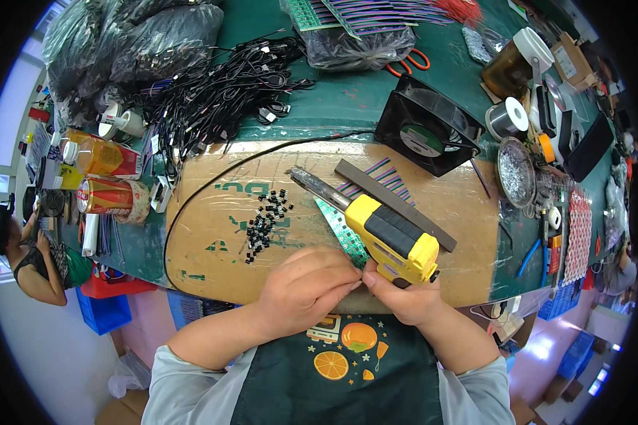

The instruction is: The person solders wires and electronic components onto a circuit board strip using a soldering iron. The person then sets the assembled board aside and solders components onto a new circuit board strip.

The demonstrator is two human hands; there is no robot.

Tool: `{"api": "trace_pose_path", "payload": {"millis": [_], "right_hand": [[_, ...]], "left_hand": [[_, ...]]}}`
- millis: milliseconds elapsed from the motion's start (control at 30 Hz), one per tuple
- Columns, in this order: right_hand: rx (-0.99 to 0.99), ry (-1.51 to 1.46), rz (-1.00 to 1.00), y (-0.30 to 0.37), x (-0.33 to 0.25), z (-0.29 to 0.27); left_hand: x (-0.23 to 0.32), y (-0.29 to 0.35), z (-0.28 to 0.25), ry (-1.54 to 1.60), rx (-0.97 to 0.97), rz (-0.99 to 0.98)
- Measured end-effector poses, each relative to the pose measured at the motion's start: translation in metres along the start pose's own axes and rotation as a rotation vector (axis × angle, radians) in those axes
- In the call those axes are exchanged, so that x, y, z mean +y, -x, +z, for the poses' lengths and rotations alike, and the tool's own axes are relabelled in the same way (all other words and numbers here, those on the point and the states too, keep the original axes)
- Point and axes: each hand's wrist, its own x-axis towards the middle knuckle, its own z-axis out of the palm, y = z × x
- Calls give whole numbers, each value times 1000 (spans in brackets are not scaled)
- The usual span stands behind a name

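Observation:
My right hand is wrapped round a yellow and black soldering gun, whose dark metal tip points to the far left over the board. My left hand is closed in a pinch and meets my right thumb at the near end of a green circuit board strip. What those fingers hold is hidden. The gun covers part of the strip. A flat grey bar lies across striped ribbon wires beyond the gun. Left of the strip is a loose pile of small black components.
A brown cardboard sheet lies under the work. A black fan stands beyond it, its cable curving left. Black cables heap at the far left. A solder spool and metal dish stand right. Another person sits at left.

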Motion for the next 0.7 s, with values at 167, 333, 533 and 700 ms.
{"api": "trace_pose_path", "payload": {"millis": [167, 333, 533, 700], "right_hand": [[-6, -57, 44, 0, 1, -5], [-77, -112, 124, 4, 5, -19], [-12, -260, 168, 18, 19, -45], [-82, -77, 140, 33, 29, -60]], "left_hand": [[-2, -4, 3, 18, -15, 1], [-11, -9, -4, -22, -16, 16], [-47, -19, -20, -383, 119, -82], [-55, -21, -14, -474, 129, -96]]}}
